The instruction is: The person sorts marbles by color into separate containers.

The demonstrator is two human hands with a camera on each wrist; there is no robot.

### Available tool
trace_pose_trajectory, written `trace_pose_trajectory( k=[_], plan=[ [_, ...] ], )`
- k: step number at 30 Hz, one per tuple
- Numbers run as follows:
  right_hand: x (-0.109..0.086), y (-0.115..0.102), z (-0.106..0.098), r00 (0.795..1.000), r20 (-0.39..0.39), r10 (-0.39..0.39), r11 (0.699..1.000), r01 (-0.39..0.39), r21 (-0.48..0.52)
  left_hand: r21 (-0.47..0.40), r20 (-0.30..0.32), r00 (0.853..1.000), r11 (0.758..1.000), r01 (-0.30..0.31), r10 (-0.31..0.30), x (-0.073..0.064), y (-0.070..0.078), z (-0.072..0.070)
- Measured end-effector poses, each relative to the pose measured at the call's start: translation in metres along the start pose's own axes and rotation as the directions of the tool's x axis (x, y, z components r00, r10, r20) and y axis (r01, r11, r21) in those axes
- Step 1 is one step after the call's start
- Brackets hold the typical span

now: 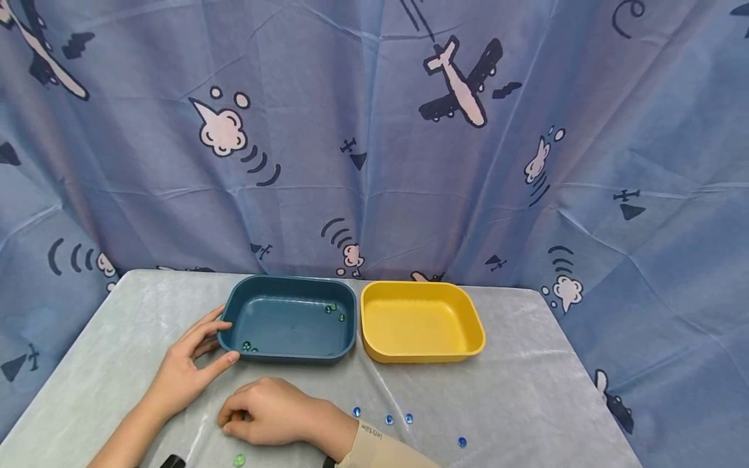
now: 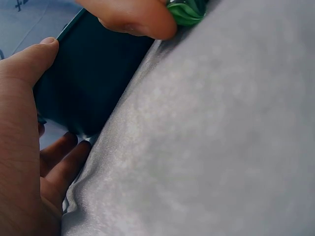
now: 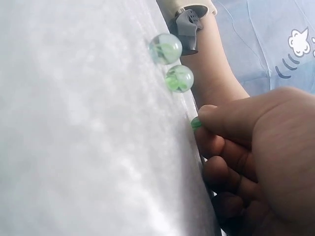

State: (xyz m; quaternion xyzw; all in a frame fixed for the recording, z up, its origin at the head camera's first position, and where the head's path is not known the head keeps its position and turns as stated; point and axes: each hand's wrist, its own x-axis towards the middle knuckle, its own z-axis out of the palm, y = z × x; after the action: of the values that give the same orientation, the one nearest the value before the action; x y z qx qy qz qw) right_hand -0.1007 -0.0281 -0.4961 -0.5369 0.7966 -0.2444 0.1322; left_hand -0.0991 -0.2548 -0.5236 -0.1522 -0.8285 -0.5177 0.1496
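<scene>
My left hand holds the left near corner of a dark teal tray, its thumb at the near rim and fingers along the left side. Inside that tray lie several green marbles. Just in front of it, my right hand is low over the table, pinching a green marble between thumb and forefinger. The left wrist view shows this marble close up beside a fingertip, while the head view hides it. Two clear marbles with green swirls, one nearer and one smaller, rest on the cloth.
A yellow tray stands right of the teal one. Several blue marbles lie scattered on the pale tablecloth right of my right forearm. A blue curtain with airplane prints hangs behind the table.
</scene>
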Motion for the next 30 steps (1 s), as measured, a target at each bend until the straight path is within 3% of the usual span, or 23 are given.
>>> trace_pose_trajectory(
  k=[30],
  plan=[
    [-0.0022, -0.0030, -0.0054, 0.998, 0.034, 0.054, 0.997, -0.056, 0.052, 0.007, -0.002, 1.000, 1.000, -0.010, 0.010, -0.0003, -0.0014, -0.0001]
  ],
)
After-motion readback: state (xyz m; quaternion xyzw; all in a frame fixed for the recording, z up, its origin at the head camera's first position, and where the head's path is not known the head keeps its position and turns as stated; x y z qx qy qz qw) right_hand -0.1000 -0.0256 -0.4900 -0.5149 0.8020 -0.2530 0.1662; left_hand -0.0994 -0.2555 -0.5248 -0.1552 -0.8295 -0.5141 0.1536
